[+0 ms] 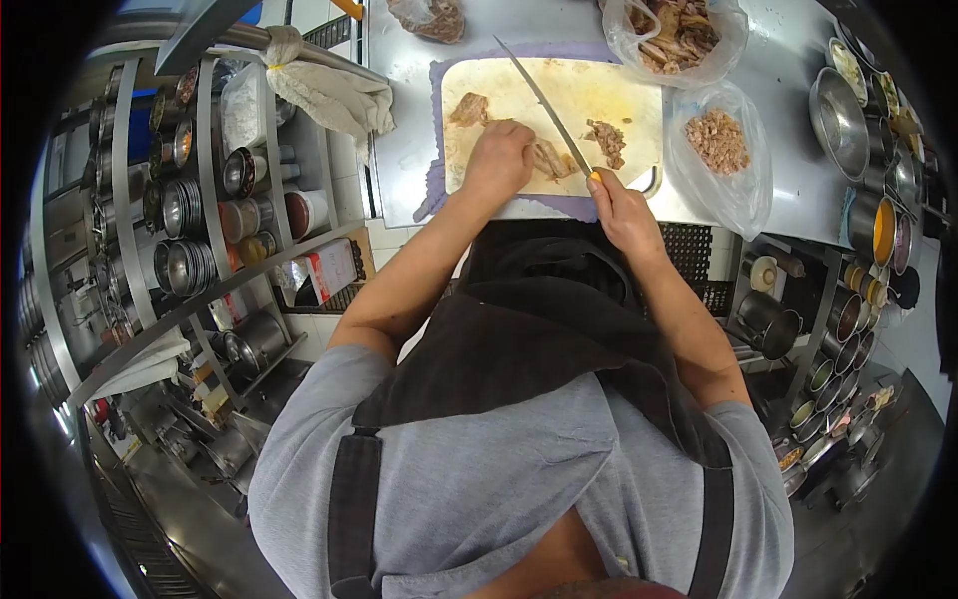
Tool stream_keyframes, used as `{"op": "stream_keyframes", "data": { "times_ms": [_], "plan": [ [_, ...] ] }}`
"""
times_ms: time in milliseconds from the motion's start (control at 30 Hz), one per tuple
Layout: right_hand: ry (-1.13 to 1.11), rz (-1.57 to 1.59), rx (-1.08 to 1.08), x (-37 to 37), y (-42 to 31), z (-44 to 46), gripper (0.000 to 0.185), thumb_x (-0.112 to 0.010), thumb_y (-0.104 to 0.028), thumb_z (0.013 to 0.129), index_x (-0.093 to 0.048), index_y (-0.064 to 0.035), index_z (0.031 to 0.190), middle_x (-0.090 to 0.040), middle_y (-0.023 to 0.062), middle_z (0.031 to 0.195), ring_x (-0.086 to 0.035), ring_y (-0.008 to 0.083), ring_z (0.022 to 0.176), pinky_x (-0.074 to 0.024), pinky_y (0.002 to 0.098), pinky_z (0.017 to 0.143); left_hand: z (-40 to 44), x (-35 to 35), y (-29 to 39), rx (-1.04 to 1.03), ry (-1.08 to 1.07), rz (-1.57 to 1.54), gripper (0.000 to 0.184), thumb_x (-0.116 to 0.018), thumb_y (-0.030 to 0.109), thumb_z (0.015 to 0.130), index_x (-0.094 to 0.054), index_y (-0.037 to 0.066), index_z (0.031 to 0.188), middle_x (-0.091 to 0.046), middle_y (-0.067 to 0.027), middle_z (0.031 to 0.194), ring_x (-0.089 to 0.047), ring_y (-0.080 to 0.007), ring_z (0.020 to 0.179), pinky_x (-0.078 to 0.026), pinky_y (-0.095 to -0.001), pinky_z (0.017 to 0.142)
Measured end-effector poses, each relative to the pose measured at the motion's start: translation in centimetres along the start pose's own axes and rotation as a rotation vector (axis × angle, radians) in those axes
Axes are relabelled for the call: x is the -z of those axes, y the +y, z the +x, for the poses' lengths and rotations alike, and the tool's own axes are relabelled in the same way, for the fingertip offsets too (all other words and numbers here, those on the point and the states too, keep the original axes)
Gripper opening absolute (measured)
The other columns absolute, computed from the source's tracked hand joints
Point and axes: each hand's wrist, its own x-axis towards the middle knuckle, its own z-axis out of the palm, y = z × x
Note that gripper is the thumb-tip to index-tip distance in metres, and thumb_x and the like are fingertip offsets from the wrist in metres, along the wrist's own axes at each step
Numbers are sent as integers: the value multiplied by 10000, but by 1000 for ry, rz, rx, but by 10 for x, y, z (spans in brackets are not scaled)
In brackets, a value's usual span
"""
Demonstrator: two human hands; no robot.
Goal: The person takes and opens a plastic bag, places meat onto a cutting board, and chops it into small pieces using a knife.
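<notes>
A long kitchen knife (544, 101) is in my right hand (628, 216), which is closed around its yellow-marked handle. Its blade slants up and left across the white cutting board (614, 85). My left hand (502, 158) rests on the board with fingers curled down at a piece of cooked meat (551, 160); the fingertips are partly hidden. Another piece of meat (469, 109) lies just beyond that hand. To the right of the blade sits a small heap of chopped meat (607, 143).
Right of the board, an open plastic bag (736, 190) holds diced meat (717, 141). Behind it stands a bag of larger meat pieces (677, 38). A wrapped meat bag (427, 17) lies far left. Purple cloth (436, 190) sits under the board. Metal bowls (838, 122) line the right edge.
</notes>
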Motion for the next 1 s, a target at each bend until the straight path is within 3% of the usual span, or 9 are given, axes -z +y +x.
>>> {"op": "stream_keyframes", "data": {
  "times_ms": [167,267,367,400,467,567,1000],
  "plan": [
    [-58,-77,-11,-20,19,11,332,-469,-322,1010,-571,-48,1166,-649,290,816,-631,470,806,-480,540,717,-9,-9,-9,147,-62,-33,251,-648,50,788,-585,1,1025,-639,-194,908,-603,-370,966,-492,-454,825],
    [-40,-82,3,-10,13,10,337,-467,-324,1011,-572,-44,1166,-650,290,829,-629,469,826,-479,534,730,-9,-11,-3,288,-183,-92,290,-646,52,790,-561,8,1063,-635,-204,944,-606,-364,971,-498,-466,821],
    [-43,-44,-23,0,2,3,336,-468,-321,1013,-575,-40,1162,-653,283,819,-631,468,817,-480,530,717,-13,-14,0,310,-156,-99,281,-654,58,787,-576,15,1054,-626,-205,985,-610,-367,965,-503,-465,815],
    [-62,-41,-26,4,2,-1,336,-468,-319,1013,-575,-37,1160,-652,283,814,-631,468,812,-481,528,712,-10,-10,4,308,-157,-102,281,-654,58,787,-576,15,1054,-626,-205,985,-610,-367,965,-503,-465,815],
    [-81,-40,-35,8,1,-12,335,-468,-317,1014,-576,-34,1158,-651,284,808,-631,468,808,-482,527,706,-7,-1,13,115,-56,-27,239,-653,47,782,-604,18,1014,-604,-194,1014,-599,-366,976,-503,-446,823],
    [-99,-77,-59,9,1,-25,334,-468,-314,1015,-577,-31,1156,-646,286,790,-632,467,793,-481,531,698,-7,-8,14,42,-134,-15,200,-625,36,781,-642,9,979,-558,-186,1025,-568,-358,977,-497,-438,843],
    [-88,-85,-75,-20,12,-1,304,-448,-313,1015,-568,-55,1121,-639,300,786,-621,486,793,-474,553,716,-6,-23,5,-28,-103,-19,208,-668,20,745,-643,13,952,-542,-176,982,-570,-361,942,-495,-434,821]
  ]
}}
